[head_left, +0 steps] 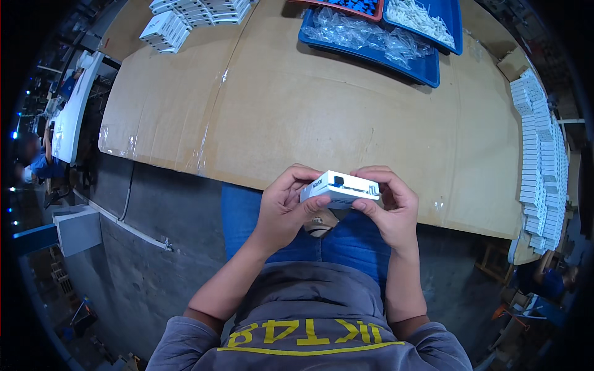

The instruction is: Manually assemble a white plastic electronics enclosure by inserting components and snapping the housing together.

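Observation:
A small white box (337,193) is held between my two hands, just beyond the near edge of the cardboard-covered table and above my lap. On its upturned narrow side I see a black square and a thin dark gap. My left hand (281,207) grips the left end, with the thumb on the near face. Around the right end curl the fingers of my right hand (396,210), its thumb pressing the near lower edge. The underside and some fingertips are hidden behind the box.
The brown table (278,111) carries a blue tray (396,73) of clear plastic bags, another blue tray (457,28) of white pieces and a red tray of blue parts. White boxes (164,31) stand far left, more stacked boxes (538,167) at right. People (46,164) work farther off.

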Available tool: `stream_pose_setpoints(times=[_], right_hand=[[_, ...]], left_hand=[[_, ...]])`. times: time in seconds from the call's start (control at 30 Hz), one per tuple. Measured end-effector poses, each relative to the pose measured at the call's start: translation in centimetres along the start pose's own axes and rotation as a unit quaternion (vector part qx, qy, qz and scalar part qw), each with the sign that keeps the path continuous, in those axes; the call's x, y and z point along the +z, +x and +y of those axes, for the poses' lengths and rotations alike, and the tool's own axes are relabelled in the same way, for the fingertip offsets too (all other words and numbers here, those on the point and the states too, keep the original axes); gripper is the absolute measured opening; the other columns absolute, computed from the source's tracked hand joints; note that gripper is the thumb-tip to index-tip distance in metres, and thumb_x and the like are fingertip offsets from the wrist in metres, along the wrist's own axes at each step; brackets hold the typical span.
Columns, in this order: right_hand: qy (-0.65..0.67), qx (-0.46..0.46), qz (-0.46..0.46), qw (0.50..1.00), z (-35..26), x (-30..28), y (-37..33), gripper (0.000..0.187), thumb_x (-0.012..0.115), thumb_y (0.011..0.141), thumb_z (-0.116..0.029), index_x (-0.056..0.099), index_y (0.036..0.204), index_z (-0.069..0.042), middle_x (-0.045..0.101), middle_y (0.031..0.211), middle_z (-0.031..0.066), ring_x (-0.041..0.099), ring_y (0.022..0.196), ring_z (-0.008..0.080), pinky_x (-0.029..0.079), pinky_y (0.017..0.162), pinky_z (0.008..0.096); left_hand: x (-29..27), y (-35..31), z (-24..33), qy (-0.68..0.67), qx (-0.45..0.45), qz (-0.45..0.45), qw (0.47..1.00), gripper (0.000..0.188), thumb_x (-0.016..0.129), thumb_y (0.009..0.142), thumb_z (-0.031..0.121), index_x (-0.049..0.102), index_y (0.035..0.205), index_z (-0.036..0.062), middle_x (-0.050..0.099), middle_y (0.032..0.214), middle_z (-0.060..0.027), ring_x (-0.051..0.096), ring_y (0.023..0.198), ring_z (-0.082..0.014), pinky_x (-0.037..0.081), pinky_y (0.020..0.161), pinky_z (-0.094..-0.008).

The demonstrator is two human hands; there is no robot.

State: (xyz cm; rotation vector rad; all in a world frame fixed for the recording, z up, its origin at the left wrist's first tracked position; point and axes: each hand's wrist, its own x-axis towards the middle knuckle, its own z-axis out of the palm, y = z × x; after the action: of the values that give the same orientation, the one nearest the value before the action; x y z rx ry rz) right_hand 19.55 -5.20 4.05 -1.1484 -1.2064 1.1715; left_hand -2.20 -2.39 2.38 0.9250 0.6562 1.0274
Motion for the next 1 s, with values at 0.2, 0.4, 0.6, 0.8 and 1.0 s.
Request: stream_pose_setpoints(times=[0.2,0.4,0.6,0.8,1.0], right_hand=[[0.064,-0.005,-0.020,0.998,0.0,0.7,-0.5,0.039,0.087,0.080,0.002,0.070,0.116,0.004,0.070,0.116,0.0131,0.068,0.110,0.0214,0.055,0.098,0.0326],[0.110,-0.006,-0.019,0.994,0.3,1.2,-0.6,0.038,0.087,0.079,0.003,0.073,0.114,0.004,0.071,0.114,0.0137,0.069,0.107,0.0219,0.056,0.094,0.0324],[0.021,-0.092,-0.016,0.995,0.3,1.2,-0.4,0.038,0.088,0.076,0.003,0.075,0.112,0.005,0.073,0.107,0.0153,0.071,0.100,0.0237,0.056,0.088,0.0327],[-0.006,-0.109,-0.018,0.994,0.4,1.0,-0.3,0.039,0.088,0.075,0.003,0.075,0.112,0.004,0.074,0.106,0.0154,0.072,0.099,0.0238,0.057,0.087,0.0328],[0.010,-0.082,-0.021,0.996,0.1,1.1,-0.3,0.039,0.088,0.074,0.003,0.076,0.111,0.004,0.075,0.106,0.0151,0.073,0.099,0.0229,0.057,0.086,0.0324]], left_hand=[[0.5,0.8,0.8,0.118,0.037,-0.071,0.990,0.039,0.079,0.091,0.003,0.062,0.127,-0.0011,0.061,0.130,-0.0095,0.062,0.120,-0.0164,0.052,0.102,-0.0286],[0.0,0.5,-0.3,0.047,0.041,-0.068,0.996,0.039,0.080,0.087,-0.003,0.067,0.123,-0.0006,0.062,0.126,-0.0082,0.064,0.118,-0.0170,0.056,0.100,-0.0288],[0.1,0.6,0.1,0.075,0.045,-0.064,0.994,0.038,0.083,0.085,0.001,0.069,0.121,0.0007,0.064,0.116,-0.0080,0.066,0.109,-0.0161,0.056,0.093,-0.0276],[-0.1,0.7,-0.2,0.084,0.058,-0.065,0.993,0.038,0.084,0.084,0.002,0.071,0.120,0.0015,0.065,0.114,-0.0074,0.066,0.106,-0.0152,0.055,0.091,-0.0270],[-0.4,0.5,-0.6,0.088,0.068,-0.082,0.990,0.039,0.081,0.086,-0.004,0.070,0.123,0.0015,0.062,0.118,-0.0064,0.065,0.109,-0.0144,0.056,0.093,-0.0266]])
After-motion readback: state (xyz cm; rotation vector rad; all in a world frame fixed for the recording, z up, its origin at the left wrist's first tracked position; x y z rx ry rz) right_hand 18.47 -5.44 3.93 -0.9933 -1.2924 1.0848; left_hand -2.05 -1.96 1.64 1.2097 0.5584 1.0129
